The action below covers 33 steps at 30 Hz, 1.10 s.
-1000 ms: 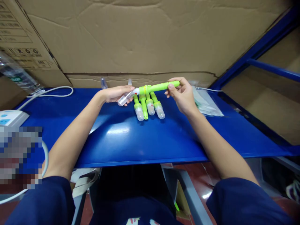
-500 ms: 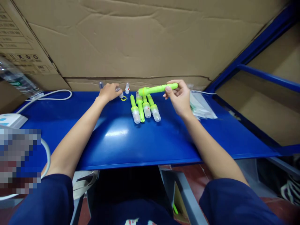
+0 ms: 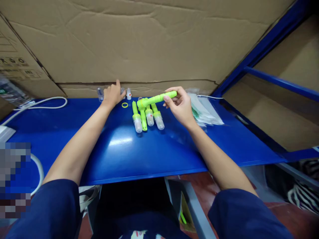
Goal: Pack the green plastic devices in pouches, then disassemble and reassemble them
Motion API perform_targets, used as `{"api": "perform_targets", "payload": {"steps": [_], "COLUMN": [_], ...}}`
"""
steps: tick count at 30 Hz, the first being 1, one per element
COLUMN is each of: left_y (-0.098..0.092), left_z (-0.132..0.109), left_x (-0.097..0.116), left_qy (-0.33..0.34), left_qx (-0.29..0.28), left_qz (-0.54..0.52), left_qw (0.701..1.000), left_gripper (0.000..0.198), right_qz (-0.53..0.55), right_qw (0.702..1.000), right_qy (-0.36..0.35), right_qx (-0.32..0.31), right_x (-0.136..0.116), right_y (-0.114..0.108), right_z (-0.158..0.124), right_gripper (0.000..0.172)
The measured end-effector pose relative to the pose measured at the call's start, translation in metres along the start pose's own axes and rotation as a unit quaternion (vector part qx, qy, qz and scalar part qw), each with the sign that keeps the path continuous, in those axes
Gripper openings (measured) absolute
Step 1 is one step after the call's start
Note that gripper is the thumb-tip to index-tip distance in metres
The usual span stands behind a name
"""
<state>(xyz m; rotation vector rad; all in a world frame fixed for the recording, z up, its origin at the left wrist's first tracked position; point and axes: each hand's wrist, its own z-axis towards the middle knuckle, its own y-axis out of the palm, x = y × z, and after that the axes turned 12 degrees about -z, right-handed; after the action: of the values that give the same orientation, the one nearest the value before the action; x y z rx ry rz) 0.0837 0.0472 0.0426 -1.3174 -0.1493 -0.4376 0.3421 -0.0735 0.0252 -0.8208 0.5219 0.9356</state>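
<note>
My left hand (image 3: 112, 95) is at the back left of the blue table with its fingers apart, the index finger raised. Beside its thumb stands a small clear cap (image 3: 123, 92), partly hidden. Another clear cap (image 3: 100, 94) is to the left, and a clear cap with a white base and red dot (image 3: 129, 94) to the right. A yellow-green ring (image 3: 125, 105) lies in front. My right hand (image 3: 179, 105) grips a bright green plastic tube (image 3: 157, 98) by its narrow end, above several green light sticks with clear domes (image 3: 138, 123) lying side by side.
Clear plastic bags (image 3: 208, 111) lie right of my right hand. A cardboard sheet (image 3: 139, 43) rises behind the blue table (image 3: 149, 156). At the left are a white cable (image 3: 53, 98) and a plastic bottle (image 3: 13, 91). A blue frame bar (image 3: 259, 49) slants along the right.
My left hand has let go of the clear cap, which now stands upright beside the thumb; its index finger has lifted. My right hand still holds the green tube, now tilted more. The view has shifted right.
</note>
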Motion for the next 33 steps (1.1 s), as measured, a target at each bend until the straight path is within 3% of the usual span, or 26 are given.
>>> {"api": "perform_targets", "payload": {"steps": [5, 10, 15, 23, 29, 33], "left_y": [-0.012, -0.01, 0.012, 0.038, 0.045, 0.041], "left_z": [-0.013, -0.003, -0.001, -0.015, -0.021, -0.027], "left_x": [-0.011, -0.033, -0.049, -0.05, -0.053, -0.055], "left_qy": [0.017, 0.071, 0.142, 0.228, 0.26, 0.241], "left_qx": [-0.009, -0.062, -0.005, 0.015, 0.035, 0.018], "left_qz": [0.062, 0.21, 0.212, 0.054, 0.032, 0.044], "left_qw": [0.998, 0.973, 0.967, 0.972, 0.964, 0.969], "left_gripper": [0.082, 0.039, 0.022, 0.053, 0.061, 0.068], "right_qz": [0.02, 0.022, 0.022, 0.008, -0.003, -0.01], "right_qw": [1.0, 1.0, 0.999, 0.999, 0.999, 0.999], "right_qy": [-0.023, -0.015, -0.017, -0.029, -0.037, -0.038], "right_qx": [-0.004, -0.009, -0.017, -0.016, -0.011, -0.01], "right_x": [0.007, 0.009, 0.01, 0.011, 0.012, 0.012], "right_y": [0.005, 0.012, 0.015, 0.015, 0.014, 0.014], "right_z": [-0.001, -0.003, -0.005, -0.006, -0.006, -0.006], "right_gripper": [0.052, 0.052, 0.052, 0.049, 0.046, 0.046]}}
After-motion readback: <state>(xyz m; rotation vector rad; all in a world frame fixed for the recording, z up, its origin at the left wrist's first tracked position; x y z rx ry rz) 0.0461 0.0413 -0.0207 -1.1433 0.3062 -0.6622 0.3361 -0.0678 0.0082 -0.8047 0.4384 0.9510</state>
